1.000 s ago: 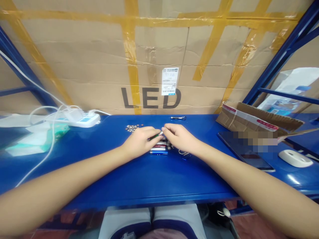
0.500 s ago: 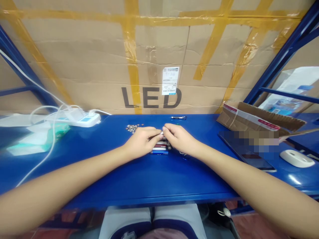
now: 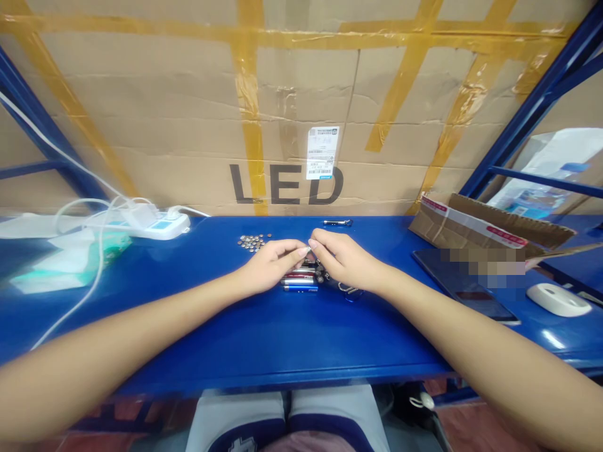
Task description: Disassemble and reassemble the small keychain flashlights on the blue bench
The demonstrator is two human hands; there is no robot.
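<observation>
My left hand (image 3: 271, 265) and my right hand (image 3: 342, 258) meet fingertip to fingertip over the middle of the blue shelf (image 3: 264, 333). Together they pinch a small slim pen-like light (image 3: 305, 251), mostly hidden by the fingers. Directly under the hands lies a small pile of similar metal tubes (image 3: 300, 282), blue and red ones among them. A cluster of small silver button cells (image 3: 253, 241) lies just left of my left hand. One more slim silver light (image 3: 337, 222) rests farther back near the carton.
A big taped carton marked LED (image 3: 287, 113) walls off the back. A white power strip (image 3: 151, 223) with cables and a tissue pack (image 3: 70, 257) sit left. On the right are an open cardboard box (image 3: 475, 229), a dark tablet (image 3: 464, 285) and a white mouse (image 3: 558, 299).
Both hands stay pinched together at the same spot; the fingers have shifted slightly and the green part seen in the left hand is now hidden.
</observation>
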